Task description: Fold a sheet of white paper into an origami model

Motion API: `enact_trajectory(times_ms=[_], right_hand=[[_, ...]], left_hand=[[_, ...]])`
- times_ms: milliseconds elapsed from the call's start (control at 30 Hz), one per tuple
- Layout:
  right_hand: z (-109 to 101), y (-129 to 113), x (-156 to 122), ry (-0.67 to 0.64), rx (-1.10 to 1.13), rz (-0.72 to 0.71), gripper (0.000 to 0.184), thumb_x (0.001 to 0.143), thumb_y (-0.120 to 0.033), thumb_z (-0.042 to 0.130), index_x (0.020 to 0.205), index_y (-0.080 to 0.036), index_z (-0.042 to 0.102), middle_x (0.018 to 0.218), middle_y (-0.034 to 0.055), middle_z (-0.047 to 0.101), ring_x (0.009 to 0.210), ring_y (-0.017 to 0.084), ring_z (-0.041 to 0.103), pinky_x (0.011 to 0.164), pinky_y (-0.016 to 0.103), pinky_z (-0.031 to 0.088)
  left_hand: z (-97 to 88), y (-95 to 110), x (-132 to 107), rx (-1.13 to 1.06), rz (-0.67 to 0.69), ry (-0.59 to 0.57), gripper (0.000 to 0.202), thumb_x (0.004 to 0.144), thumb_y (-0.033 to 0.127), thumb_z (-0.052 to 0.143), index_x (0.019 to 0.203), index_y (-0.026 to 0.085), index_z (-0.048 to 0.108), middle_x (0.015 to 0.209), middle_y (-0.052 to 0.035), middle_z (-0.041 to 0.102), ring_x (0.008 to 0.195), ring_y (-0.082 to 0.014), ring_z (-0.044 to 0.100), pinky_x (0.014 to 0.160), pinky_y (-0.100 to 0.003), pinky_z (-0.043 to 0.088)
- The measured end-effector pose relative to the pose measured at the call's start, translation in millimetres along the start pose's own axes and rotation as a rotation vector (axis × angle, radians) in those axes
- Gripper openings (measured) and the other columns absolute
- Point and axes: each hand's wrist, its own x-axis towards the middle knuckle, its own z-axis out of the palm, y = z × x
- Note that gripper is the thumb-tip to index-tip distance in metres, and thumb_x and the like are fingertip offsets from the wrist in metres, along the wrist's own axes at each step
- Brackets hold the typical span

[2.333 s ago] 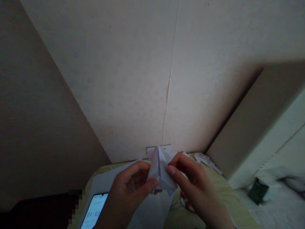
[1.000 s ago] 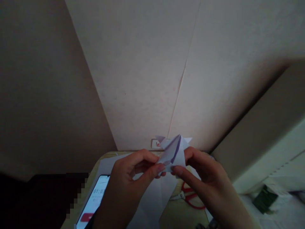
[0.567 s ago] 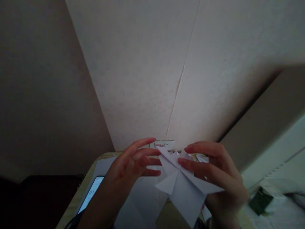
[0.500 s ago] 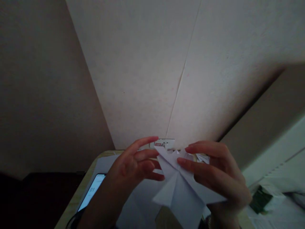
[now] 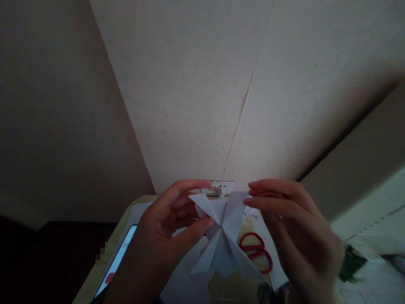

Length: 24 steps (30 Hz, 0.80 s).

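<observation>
A white folded paper figure with several pointed flaps is held up above the table. My left hand grips its left side, the thumb pressed on the front near the middle and fingers behind. At the upper right flap, my right hand touches the edge with its fingertips, index and middle finger close together. The right thumb is mostly hidden. Behind the paper on the right lie scissors with red handles; their blades are out of sight.
A phone with a lit screen lies at the left on the wooden table. White paper sheets cover part of the tabletop. A socket plate sits on the wall behind. A green item lies at the lower right.
The folded paper has turned to face me, its flaps spread out. My left thumb has come onto its front, and my right fingers have moved to the upper right flap. The red scissors now show.
</observation>
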Motion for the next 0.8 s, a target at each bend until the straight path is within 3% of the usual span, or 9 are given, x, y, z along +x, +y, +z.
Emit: enact_trajectory(times_ms=[133,233,367,433,567,700,800], right_hand=[[0.2,-5.0,1.0,-0.022,0.055,0.134,0.021,0.100,-0.024,0.056,0.108,-0.035,0.072,0.106,0.0017,0.070,0.098,0.019,0.064,0.079,0.027,0.054],[-1.8,-7.5,1.8,-0.054,0.132,0.266,0.014,0.098,-0.036,0.061,0.108,-0.034,0.071,0.095,0.0015,0.072,0.087,0.018,0.068,0.062,0.022,0.054],[-3.9,-9.3,5.1,-0.161,0.276,0.357,0.026,0.089,-0.049,0.070,0.107,-0.031,0.070,0.087,0.0029,0.076,0.078,0.019,0.071,0.051,0.021,0.052],[-2.6,-9.9,7.2,-0.217,0.299,0.397,0.027,0.086,-0.046,0.075,0.107,-0.030,0.071,0.081,0.0015,0.076,0.071,0.018,0.071,0.050,0.021,0.052],[2.7,-11.4,10.5,-0.273,0.323,0.453,0.008,0.083,-0.024,0.076,0.088,-0.027,0.072,0.071,-0.0028,0.074,0.065,0.014,0.070,0.053,0.020,0.051],[6.4,-12.6,12.3,-0.241,0.382,0.453,0.012,0.080,-0.014,0.073,0.079,-0.024,0.068,0.070,-0.0038,0.075,0.064,0.013,0.070,0.059,0.019,0.053],[7.9,-12.5,11.8,-0.213,0.406,0.454,0.014,0.080,-0.011,0.072,0.080,-0.024,0.068,0.069,-0.0048,0.074,0.064,0.011,0.069,0.061,0.018,0.053]], left_hand=[[1.1,0.7,-1.3,0.024,-0.002,0.013,0.027,0.068,0.021,0.080,0.094,0.026,0.075,0.072,0.0019,0.077,0.068,-0.0158,0.072,0.060,-0.021,0.055],[2.1,0.2,-1.0,0.032,0.011,0.039,0.026,0.068,0.021,0.079,0.093,0.024,0.074,0.081,-0.0001,0.080,0.070,-0.0161,0.072,0.062,-0.022,0.055],[0.6,-1.0,2.1,0.048,0.069,0.077,0.026,0.069,0.019,0.079,0.094,0.024,0.072,0.077,0.0018,0.078,0.069,-0.0149,0.072,0.061,-0.020,0.055],[0.0,-1.5,3.2,0.060,0.084,0.055,0.024,0.070,0.019,0.079,0.092,0.025,0.071,0.072,0.0029,0.076,0.066,-0.0146,0.071,0.057,-0.019,0.054],[3.2,-1.1,0.4,0.033,0.080,0.103,0.024,0.069,0.020,0.078,0.092,0.026,0.072,0.080,0.0029,0.078,0.071,-0.0147,0.072,0.061,-0.019,0.055],[8.4,-0.8,-3.5,-0.013,0.041,0.072,0.024,0.069,0.025,0.080,0.092,0.027,0.073,0.084,0.0028,0.079,0.073,-0.0142,0.072,0.065,-0.020,0.055],[9.8,-2.1,-2.2,-0.040,0.041,0.026,0.029,0.065,0.019,0.083,0.092,0.025,0.074,0.086,0.0018,0.080,0.077,-0.0159,0.073,0.069,-0.022,0.056]])
